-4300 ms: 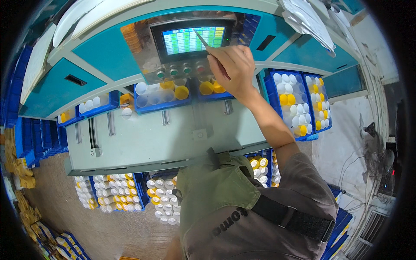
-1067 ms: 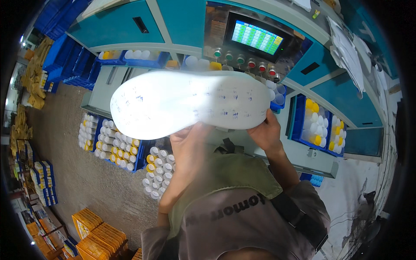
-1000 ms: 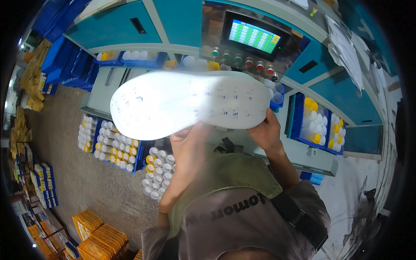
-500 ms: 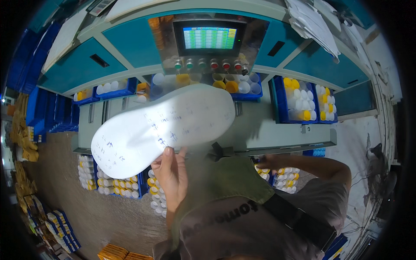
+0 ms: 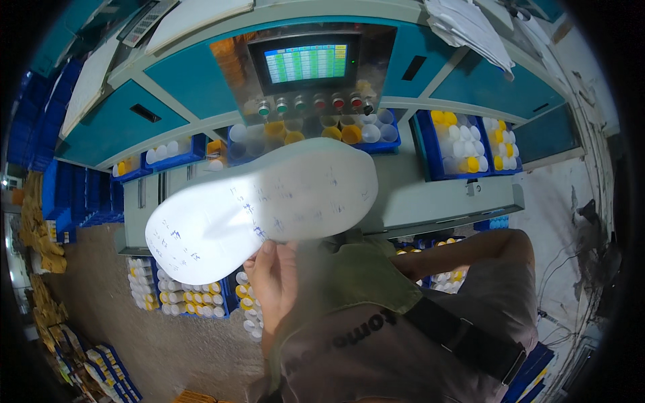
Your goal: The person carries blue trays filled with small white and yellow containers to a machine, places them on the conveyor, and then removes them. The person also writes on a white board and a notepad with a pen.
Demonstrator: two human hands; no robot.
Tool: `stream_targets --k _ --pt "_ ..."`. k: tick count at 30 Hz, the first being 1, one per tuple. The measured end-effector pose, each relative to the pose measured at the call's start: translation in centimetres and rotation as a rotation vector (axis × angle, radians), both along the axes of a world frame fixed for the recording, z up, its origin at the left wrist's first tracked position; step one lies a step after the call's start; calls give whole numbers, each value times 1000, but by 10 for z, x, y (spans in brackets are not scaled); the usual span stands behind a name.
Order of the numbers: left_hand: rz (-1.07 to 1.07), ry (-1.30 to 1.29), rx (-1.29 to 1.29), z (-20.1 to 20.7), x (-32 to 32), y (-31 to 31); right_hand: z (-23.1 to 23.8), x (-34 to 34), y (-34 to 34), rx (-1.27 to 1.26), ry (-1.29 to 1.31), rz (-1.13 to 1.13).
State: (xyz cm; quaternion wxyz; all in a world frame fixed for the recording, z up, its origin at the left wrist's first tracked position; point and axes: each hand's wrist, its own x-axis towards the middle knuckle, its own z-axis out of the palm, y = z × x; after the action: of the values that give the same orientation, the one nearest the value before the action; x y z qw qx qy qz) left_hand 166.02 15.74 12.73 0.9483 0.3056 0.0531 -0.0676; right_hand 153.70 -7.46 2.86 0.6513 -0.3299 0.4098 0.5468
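Observation:
A white, sole-shaped sheet (image 5: 269, 208) with rows of blue handwriting is held up before me, spanning the middle left of the view. My left hand (image 5: 273, 274) pinches its lower edge, thumb on the near face, the other fingers mostly hidden. The sheet is tilted, its right end higher. My right forearm (image 5: 463, 257) bends in across the right side, and my right hand (image 5: 407, 266) reaches the side of my green apron (image 5: 366, 272). Its fingers are hidden there, so whether they hold anything does not show.
A teal machine carries a lit screen (image 5: 307, 64) above a row of push buttons (image 5: 319, 105). Blue crates (image 5: 433, 161) of white and yellow cylinders stand on its ledge, with more crates below (image 5: 191, 299). Folded white papers (image 5: 467, 30) hang at the upper right.
The sheet has shifted slightly right and down with my left hand. My right hand has moved in against the apron, and its fingers have gone out of sight.

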Motion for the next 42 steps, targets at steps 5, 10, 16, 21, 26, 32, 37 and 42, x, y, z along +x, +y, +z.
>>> stream_targets --k 5,10,16,21,26,32,37,42 --pt "2 33 -49 3 -5 2 1 1 3 -2 23 -7" --pt "14 18 -87 2 -1 3 0 2 1 -5 40 -6" --pt "28 40 -93 -1 3 0 -2 5 2 0 68 -4" --pt "-22 -24 -21 -4 2 -1 -4 3 2 8 79 -11" --pt "-16 -3 -9 -4 3 -1 -5 2 4 20 71 -15" --pt "6 8 -34 0 2 -1 -5 5 5 15 71 -2" --pt "9 38 -29 0 2 1 -6 6 4 13 80 8" --pt "33 64 -43 0 3 3 -5 9 5 8 87 16"
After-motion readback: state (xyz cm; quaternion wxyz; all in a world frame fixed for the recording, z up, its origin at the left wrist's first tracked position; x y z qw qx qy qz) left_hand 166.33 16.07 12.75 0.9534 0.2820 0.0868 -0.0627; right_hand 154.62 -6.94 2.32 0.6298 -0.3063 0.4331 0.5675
